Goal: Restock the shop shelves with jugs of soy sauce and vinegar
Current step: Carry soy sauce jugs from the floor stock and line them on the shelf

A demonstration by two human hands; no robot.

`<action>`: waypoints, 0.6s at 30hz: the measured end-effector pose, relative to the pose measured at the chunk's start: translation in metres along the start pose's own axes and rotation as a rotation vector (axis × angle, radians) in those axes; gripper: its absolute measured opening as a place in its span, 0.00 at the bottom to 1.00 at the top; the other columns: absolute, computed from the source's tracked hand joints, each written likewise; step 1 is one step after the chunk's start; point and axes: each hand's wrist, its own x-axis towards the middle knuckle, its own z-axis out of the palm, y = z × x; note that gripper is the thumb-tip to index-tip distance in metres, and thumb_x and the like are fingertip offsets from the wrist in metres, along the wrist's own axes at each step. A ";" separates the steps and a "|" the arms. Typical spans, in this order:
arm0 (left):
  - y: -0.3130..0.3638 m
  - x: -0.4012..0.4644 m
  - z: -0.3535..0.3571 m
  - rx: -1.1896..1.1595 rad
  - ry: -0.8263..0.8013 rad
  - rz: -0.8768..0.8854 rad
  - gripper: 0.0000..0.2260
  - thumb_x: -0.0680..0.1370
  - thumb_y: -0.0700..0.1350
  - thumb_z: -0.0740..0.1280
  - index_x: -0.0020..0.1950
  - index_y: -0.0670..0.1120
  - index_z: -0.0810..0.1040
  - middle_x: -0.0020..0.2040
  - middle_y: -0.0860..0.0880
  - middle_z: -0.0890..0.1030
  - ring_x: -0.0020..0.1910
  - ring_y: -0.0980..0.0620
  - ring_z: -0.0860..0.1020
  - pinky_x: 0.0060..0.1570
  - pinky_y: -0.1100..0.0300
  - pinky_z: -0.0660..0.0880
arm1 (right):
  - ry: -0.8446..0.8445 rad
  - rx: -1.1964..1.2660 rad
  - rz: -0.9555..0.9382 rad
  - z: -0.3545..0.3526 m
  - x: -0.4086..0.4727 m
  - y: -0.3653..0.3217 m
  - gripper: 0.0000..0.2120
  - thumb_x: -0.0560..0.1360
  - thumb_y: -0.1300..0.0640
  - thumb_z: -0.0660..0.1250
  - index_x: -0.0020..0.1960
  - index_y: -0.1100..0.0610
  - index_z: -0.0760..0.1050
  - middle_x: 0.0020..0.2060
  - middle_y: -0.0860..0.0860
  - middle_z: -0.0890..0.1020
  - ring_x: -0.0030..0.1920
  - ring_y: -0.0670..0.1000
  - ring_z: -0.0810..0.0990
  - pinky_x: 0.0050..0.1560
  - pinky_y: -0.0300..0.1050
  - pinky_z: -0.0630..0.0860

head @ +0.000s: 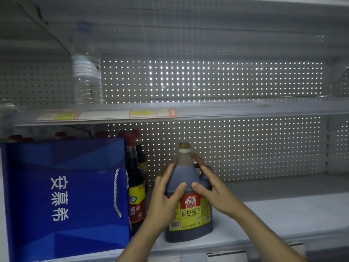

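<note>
Where the white lower shelf (283, 214) meets the blue gift bag (64, 195), stands upright a dark soy sauce jug (188, 197) with tan cap and red-and-yellow label, just right of smaller dark bottles (136, 178). Reaching up from below, forearms angled inward. Clasped round the jug's shoulders: left hand (166, 193) and right hand (211, 188), fingers curled, thumbs near touching in front.

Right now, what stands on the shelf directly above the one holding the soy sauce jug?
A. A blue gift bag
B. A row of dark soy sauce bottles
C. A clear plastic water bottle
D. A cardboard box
C: a clear water bottle stands alone on the upper shelf, while the blue bag and dark bottles sit on the lower shelf beside the soy sauce jug.
</note>
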 end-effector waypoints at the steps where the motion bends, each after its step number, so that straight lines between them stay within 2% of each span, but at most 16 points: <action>1: 0.000 0.000 0.000 -0.011 -0.005 0.002 0.28 0.74 0.66 0.72 0.70 0.79 0.64 0.70 0.54 0.69 0.68 0.55 0.74 0.62 0.48 0.80 | -0.001 -0.014 0.007 0.000 -0.001 -0.001 0.34 0.80 0.49 0.70 0.78 0.29 0.58 0.79 0.38 0.63 0.75 0.42 0.69 0.68 0.48 0.77; 4: 0.001 0.000 -0.001 -0.003 -0.020 0.034 0.27 0.75 0.61 0.70 0.68 0.82 0.62 0.66 0.58 0.69 0.65 0.59 0.75 0.59 0.55 0.81 | 0.042 -0.059 0.049 0.001 -0.003 -0.004 0.33 0.78 0.44 0.69 0.75 0.25 0.57 0.76 0.40 0.66 0.70 0.33 0.69 0.63 0.36 0.76; 5: 0.001 0.001 -0.003 0.024 -0.025 0.046 0.28 0.75 0.61 0.70 0.68 0.82 0.61 0.65 0.60 0.69 0.65 0.61 0.75 0.59 0.57 0.81 | 0.053 -0.077 0.049 0.002 -0.003 -0.005 0.33 0.77 0.42 0.69 0.75 0.25 0.57 0.75 0.40 0.66 0.71 0.34 0.69 0.64 0.37 0.76; 8: 0.008 -0.002 -0.008 0.170 -0.058 0.076 0.30 0.75 0.62 0.69 0.70 0.81 0.57 0.64 0.66 0.67 0.66 0.64 0.72 0.57 0.65 0.77 | 0.065 -0.156 0.076 0.002 -0.005 0.001 0.35 0.77 0.35 0.70 0.78 0.27 0.55 0.75 0.43 0.67 0.75 0.44 0.69 0.70 0.54 0.75; 9: 0.012 -0.004 -0.010 0.267 -0.064 0.097 0.31 0.76 0.62 0.69 0.73 0.78 0.55 0.63 0.64 0.67 0.66 0.63 0.71 0.58 0.64 0.77 | 0.067 -0.196 0.086 0.000 -0.008 0.001 0.35 0.77 0.34 0.69 0.78 0.27 0.54 0.74 0.43 0.68 0.74 0.44 0.69 0.71 0.54 0.74; 11: 0.023 -0.007 -0.013 0.483 -0.036 0.171 0.32 0.78 0.59 0.69 0.77 0.71 0.56 0.68 0.57 0.66 0.69 0.56 0.69 0.62 0.55 0.78 | 0.049 -0.313 0.064 -0.008 -0.016 -0.010 0.34 0.80 0.37 0.66 0.78 0.26 0.50 0.71 0.44 0.69 0.73 0.43 0.69 0.70 0.47 0.73; 13: 0.043 -0.014 -0.008 0.648 0.010 0.278 0.30 0.78 0.56 0.69 0.76 0.68 0.59 0.73 0.54 0.64 0.73 0.52 0.65 0.68 0.49 0.73 | 0.035 -0.414 0.032 -0.022 -0.031 -0.028 0.34 0.82 0.41 0.65 0.78 0.25 0.48 0.74 0.42 0.66 0.75 0.42 0.66 0.71 0.41 0.69; 15: 0.064 -0.022 0.006 0.742 0.046 0.413 0.28 0.78 0.54 0.69 0.75 0.64 0.63 0.72 0.56 0.67 0.72 0.53 0.66 0.69 0.49 0.69 | 0.032 -0.497 0.017 -0.042 -0.049 -0.045 0.32 0.82 0.43 0.65 0.78 0.26 0.51 0.75 0.39 0.65 0.74 0.40 0.65 0.72 0.44 0.68; 18: 0.097 -0.037 0.053 0.737 -0.003 0.477 0.24 0.79 0.52 0.69 0.74 0.61 0.68 0.68 0.58 0.72 0.66 0.53 0.72 0.63 0.50 0.70 | 0.053 -0.590 0.021 -0.080 -0.088 -0.068 0.28 0.83 0.45 0.65 0.78 0.32 0.59 0.69 0.36 0.68 0.68 0.37 0.70 0.69 0.44 0.71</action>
